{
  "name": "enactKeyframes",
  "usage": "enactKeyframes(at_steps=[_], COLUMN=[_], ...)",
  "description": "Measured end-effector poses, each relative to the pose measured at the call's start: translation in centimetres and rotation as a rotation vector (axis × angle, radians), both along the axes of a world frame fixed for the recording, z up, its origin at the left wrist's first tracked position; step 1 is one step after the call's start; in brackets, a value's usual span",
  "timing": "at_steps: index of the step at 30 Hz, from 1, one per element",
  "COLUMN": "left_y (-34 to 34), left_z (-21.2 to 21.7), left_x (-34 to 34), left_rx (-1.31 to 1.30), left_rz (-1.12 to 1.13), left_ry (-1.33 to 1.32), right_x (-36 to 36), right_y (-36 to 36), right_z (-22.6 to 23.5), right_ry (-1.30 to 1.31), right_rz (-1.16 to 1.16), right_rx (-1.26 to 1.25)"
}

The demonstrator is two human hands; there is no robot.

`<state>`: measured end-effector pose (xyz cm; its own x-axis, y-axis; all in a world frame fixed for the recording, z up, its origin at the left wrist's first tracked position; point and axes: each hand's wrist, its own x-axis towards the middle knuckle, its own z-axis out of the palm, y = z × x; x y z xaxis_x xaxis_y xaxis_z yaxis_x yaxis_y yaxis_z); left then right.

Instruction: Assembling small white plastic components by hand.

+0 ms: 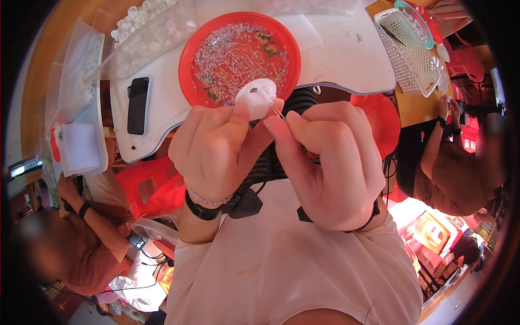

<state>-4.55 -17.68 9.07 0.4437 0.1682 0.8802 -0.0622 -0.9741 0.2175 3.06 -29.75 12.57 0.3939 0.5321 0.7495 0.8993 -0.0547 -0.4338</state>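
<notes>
My left hand [208, 143] is closed on a white round plastic piece [250, 104] with a small dark opening in its face, held up over the near rim of a red round tray [186, 59]. The fingers of my right hand [336, 157] pinch a thin clear stick-like piece [278, 112], which runs up to the white piece; whether its far end sits inside the piece I cannot tell. Many small clear tube-like pieces [233, 51] lie loose in the tray, with a printed pattern showing through them.
Left of the tray, a dark phone [138, 105] lies on the white table [346, 49]. Clear bags and bins with white plastic pieces [143, 16] stand at the back left. A white perforated basket [409, 59] is at right. Co-workers sit at left [92, 238] and right [455, 168].
</notes>
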Motion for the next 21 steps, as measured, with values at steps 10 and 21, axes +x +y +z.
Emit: enactKeyframes(at_steps=[10,21], left_y=[2.0,2.0], left_z=[-0.6,-1.7], left_x=[-0.4,-1.1], left_rx=[0.124,-0.021], left_rz=[-0.05,-0.053], left_ry=[0.084,0.154], right_x=[0.1,0.2], right_y=[0.8,2.8], right_z=[0.0,-3.1], right_ry=[0.099,0.147], right_rz=[0.018,0.053], right_rx=[-0.06,0.019])
